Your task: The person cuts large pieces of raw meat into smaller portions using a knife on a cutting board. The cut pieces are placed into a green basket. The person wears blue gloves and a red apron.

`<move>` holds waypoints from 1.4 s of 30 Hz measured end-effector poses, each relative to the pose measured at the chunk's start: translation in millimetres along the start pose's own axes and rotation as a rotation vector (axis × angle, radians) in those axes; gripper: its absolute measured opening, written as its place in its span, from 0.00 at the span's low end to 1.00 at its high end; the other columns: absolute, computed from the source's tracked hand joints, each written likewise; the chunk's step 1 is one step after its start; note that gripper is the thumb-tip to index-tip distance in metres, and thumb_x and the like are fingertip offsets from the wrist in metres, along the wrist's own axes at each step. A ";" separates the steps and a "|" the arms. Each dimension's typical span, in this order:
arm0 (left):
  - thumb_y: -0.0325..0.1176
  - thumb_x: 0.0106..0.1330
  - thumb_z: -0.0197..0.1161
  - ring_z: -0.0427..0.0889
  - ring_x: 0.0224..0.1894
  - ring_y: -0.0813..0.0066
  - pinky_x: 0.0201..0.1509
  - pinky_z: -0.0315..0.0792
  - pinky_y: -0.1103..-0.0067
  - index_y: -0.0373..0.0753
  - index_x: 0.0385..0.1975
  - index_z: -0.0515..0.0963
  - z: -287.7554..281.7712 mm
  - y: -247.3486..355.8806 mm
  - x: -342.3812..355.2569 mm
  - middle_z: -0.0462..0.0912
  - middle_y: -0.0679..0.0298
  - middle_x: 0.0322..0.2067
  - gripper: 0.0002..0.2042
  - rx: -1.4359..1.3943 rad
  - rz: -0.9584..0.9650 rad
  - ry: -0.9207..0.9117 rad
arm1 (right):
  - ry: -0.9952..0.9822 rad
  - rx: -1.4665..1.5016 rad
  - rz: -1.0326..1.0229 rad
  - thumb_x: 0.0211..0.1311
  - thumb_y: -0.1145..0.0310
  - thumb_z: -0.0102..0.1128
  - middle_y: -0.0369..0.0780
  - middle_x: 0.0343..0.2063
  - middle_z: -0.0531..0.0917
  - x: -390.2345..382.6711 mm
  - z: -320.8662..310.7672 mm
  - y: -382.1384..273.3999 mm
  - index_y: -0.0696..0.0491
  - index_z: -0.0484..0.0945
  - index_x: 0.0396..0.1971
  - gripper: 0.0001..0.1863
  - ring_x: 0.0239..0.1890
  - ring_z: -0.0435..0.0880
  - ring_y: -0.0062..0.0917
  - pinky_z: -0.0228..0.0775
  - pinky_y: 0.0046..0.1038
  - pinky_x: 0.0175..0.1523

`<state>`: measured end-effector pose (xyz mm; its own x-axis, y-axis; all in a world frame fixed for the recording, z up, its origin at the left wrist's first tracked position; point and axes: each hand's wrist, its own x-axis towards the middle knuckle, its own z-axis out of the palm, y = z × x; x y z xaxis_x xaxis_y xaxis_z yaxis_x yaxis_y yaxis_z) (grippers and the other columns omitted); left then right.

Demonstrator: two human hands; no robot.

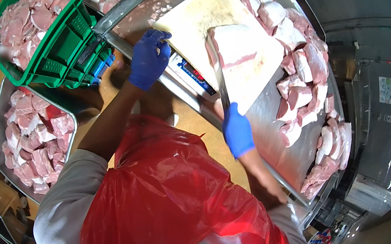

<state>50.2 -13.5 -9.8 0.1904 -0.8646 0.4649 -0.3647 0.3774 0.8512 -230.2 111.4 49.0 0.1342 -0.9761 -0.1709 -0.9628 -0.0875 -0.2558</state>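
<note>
Steel worktop [276, 135] at a meat-cutting station, heaped with pale pork pieces [309, 89] along its far and right edges, carries a white cutting board [197, 19] set on a scale [191, 72]. On the board lies a slab of pork [234, 46], fat side up. A person in a red plastic apron [166, 205] and blue gloves stands over it. The right hand [238, 129] is clamped around the handle of a long knife [219, 72], whose blade runs up and away from the fist, its long axis meeting the slab's left edge. The slab thus lies straight ahead of the right hand, at the blade's far end. The left hand [149, 57] rests at the board's near-left corner, fingers curled together on the edge, holding nothing, apart from the slab. A green crate [63, 48] of cut meat and a steel tub [7, 90] of more sit to the left.
</note>
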 end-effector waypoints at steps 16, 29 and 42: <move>0.32 0.62 0.63 0.82 0.36 0.43 0.40 0.77 0.59 0.39 0.38 0.79 80.0 11.5 11.1 0.82 0.44 0.29 0.08 0.155 -0.008 -0.247 | 0.215 0.026 -0.064 0.67 0.71 0.51 0.60 0.24 0.81 106.8 -45.4 -71.7 0.63 0.67 0.42 0.11 0.28 0.83 0.56 0.75 0.53 0.37; 0.37 0.62 0.64 0.81 0.40 0.50 0.44 0.78 0.62 0.35 0.46 0.77 69.6 11.3 -8.6 0.79 0.52 0.39 0.16 0.213 0.158 -0.134 | -0.076 -0.189 0.025 0.68 0.69 0.55 0.58 0.20 0.79 -29.9 -33.5 14.2 0.57 0.67 0.44 0.11 0.25 0.80 0.59 0.70 0.55 0.29; 0.30 0.70 0.59 0.83 0.48 0.64 0.48 0.80 0.72 0.31 0.62 0.68 91.1 52.2 -27.8 0.79 0.51 0.52 0.22 -0.944 -0.442 -0.312 | 0.313 0.222 -0.040 0.72 0.65 0.57 0.57 0.21 0.80 -7.1 -67.4 -11.7 0.56 0.67 0.43 0.12 0.26 0.80 0.58 0.68 0.54 0.27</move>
<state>-57.1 0.1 -0.4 -0.1559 -0.9824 0.1027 0.5523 -0.0005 0.8337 -235.6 105.9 117.3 0.0596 -0.9893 0.1335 -0.8794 -0.1153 -0.4619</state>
